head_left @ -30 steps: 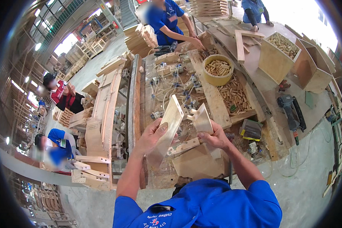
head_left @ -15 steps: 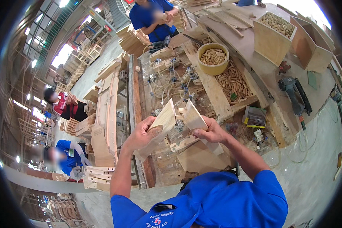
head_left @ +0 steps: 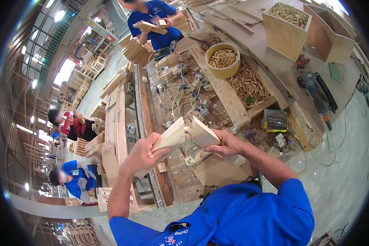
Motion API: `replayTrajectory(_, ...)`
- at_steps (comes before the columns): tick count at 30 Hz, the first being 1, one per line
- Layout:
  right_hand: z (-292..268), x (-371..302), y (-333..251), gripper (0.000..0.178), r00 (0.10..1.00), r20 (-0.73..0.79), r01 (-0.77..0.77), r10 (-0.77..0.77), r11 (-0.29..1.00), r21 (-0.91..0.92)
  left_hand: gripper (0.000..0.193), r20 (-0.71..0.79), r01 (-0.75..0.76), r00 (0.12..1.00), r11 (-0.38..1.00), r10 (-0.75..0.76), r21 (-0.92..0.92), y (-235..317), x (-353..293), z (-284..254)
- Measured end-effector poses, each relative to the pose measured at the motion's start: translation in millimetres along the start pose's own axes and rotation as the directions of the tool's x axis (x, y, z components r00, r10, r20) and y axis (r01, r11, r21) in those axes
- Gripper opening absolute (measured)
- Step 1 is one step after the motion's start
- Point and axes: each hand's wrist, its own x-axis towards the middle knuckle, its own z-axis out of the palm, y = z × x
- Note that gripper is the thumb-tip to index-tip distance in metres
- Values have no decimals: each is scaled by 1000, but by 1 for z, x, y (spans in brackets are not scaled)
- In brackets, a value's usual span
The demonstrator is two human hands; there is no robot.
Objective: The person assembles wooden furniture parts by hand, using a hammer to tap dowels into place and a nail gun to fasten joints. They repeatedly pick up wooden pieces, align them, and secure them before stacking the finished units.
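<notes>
My left hand [head_left: 144,155] is closed around a pale wooden board [head_left: 170,138], thumb lying along its near face. In my right hand [head_left: 227,144] is a second wooden board [head_left: 203,134], gripped between thumb and fingers. The two boards lean toward each other above the workbench, their upper ends close. A short piece of wood, perhaps a dowel [head_left: 187,129], shows in the narrow gap between them; whether it joins both I cannot tell. Behind them, clear air hoses [head_left: 174,96] and small fittings spread over the worn bench top [head_left: 178,180].
A yellow tub of dowels [head_left: 223,74] stands beside a wooden bin of loose dowels [head_left: 252,84]. At the right lie a nail gun [head_left: 317,92] and a plywood box of dowels [head_left: 285,35]. A co-worker [head_left: 156,24] holds wood pieces across the bench; two more people are at left.
Both boards have tilted and their upper ends have come closer together, narrowing the gap. My hands still grip them. The co-worker across the bench now holds wood pieces out in front.
</notes>
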Motion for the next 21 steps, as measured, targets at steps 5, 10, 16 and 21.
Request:
replayTrajectory(5,2,-2,-7,46,999,44,20,-16,995,-99,57,59,56,997,998,-58,35,6,2,6)
replayTrajectory(10,5,-4,-13,47,999,45,29,-19,975,-221,72,45,80,995,983,-89,167,11,5,12)
replayTrajectory(16,6,-7,-15,44,998,33,57,-51,970,-238,70,60,187,976,951,-207,244,20,6,13)
replayTrajectory(21,1,-10,-18,48,997,19,73,-70,952,-298,70,62,167,980,949,-191,268,32,9,12)
